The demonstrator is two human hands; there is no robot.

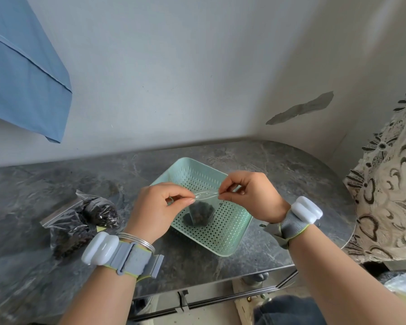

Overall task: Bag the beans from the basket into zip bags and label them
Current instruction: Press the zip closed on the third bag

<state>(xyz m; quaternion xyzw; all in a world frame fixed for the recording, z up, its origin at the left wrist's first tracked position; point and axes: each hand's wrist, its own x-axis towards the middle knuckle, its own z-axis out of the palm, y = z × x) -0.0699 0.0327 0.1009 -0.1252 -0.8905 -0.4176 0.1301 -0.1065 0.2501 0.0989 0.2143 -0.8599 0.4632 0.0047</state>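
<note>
Sealing zip bag [201,213] over basket [223,233]: left hand [155,207], right hand [249,195] pinching strip ends; advise pressing along full strip, keeping beans [199,214] low.

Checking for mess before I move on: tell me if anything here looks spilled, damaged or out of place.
Nothing looks spilled. The only oddity is a grey patch on the wall, up right of the basket, like chipped or filled plaster. The left hand and right hand pinch the zip bag over the basket.

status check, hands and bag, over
Pinching zip bag top: left hand, right hand. Bag holds beans, above basket. Two filled bags lie left; nothing blocking.
</note>
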